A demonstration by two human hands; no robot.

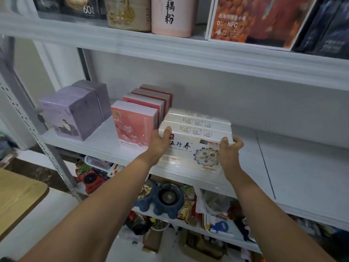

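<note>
The left hand (160,143) and right hand (229,151) grip opposite ends of the front white box (190,148), which stands between them on the shelf (302,157). They cover part of its print. It reads "五行养", and the smaller lines are too blurred to read. Two similar boxes behind it are mostly hidden.
</note>
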